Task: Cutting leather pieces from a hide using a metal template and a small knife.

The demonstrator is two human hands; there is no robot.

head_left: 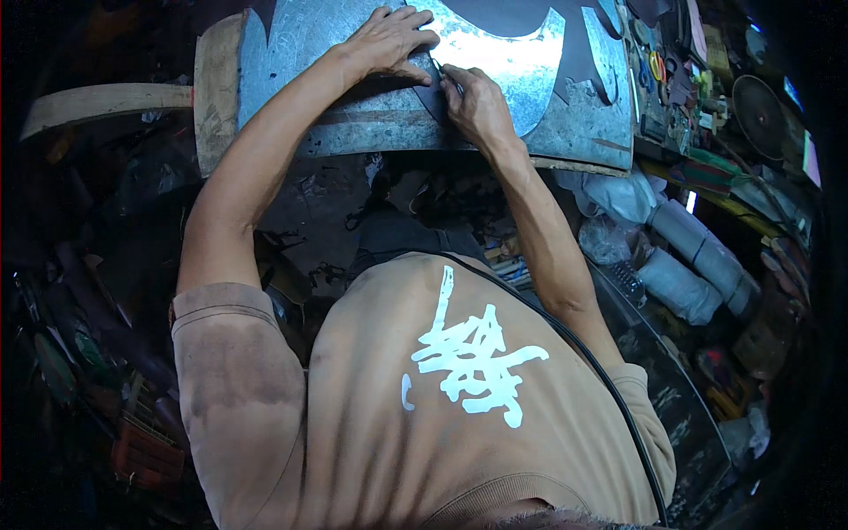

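A tan T-shirt (362, 415) with a bold white print (477, 380) fills the lower centre of a cluttered, dimly lit workspace; above it, two bare arms (552, 225) reach up to a metal-topped bench (371, 128) with wood showing along its left side; on the bench, dark sheet material (576, 53) with curved edges lies to the right of the hands, around bright metallic shapes, though whether those are separate pieces or bare bench top cannot be told; plastic-wrapped rolls (693, 252) are heaped to the right, below the bench; a black cable (614, 375) runs down across the shirt; a pale, curved wooden strip (106, 106) juts out from the bench's left side; the left hand (389, 40) rests with fingers spread on the work surface, its thumb pointing toward the other hand; the right hand (477, 102), just beside it, pinches a slim dark tool (436, 67), its exact kind too small to tell; directly beneath the hands lies a narrow dark piece (430, 102), partly covered; a round, dark disc (758, 115) stands at far right; scissors with yellow-orange handles (656, 66) sit among small items beyond the bench's right end.
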